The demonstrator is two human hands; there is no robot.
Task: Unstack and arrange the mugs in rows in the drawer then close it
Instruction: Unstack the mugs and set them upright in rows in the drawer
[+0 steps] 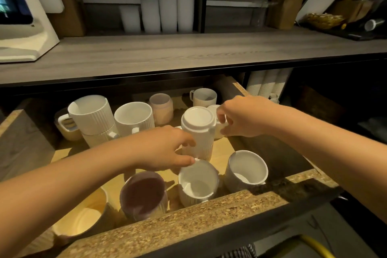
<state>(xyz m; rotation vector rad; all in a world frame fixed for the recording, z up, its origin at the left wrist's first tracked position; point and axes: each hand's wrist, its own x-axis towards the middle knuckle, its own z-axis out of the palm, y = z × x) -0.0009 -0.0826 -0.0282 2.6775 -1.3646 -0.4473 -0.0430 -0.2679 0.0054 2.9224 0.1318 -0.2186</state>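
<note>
The open drawer [209, 207] holds several ribbed mugs. An upturned white mug [199, 125] stands in the middle; my left hand [165, 148] grips its lower left side, with the thumb by the rim of a white mug [198, 184] in the front row. Behind it, my right hand [243, 119] pinches a small white mug [218, 126], mostly hidden. The front row also has a cream mug [83, 216], a purple mug [142, 192] and a grey-white mug [248, 167]. At the back left, two white mugs [90, 115] are stacked.
More mugs stand at the back: white [134, 117], pink [161, 108], white [204, 96], beige [67, 132]. A wooden counter [188, 52] overhangs the drawer's rear. It carries paper cup stacks [165, 6], a screen stand [25, 33] and a brown bag [289, 0].
</note>
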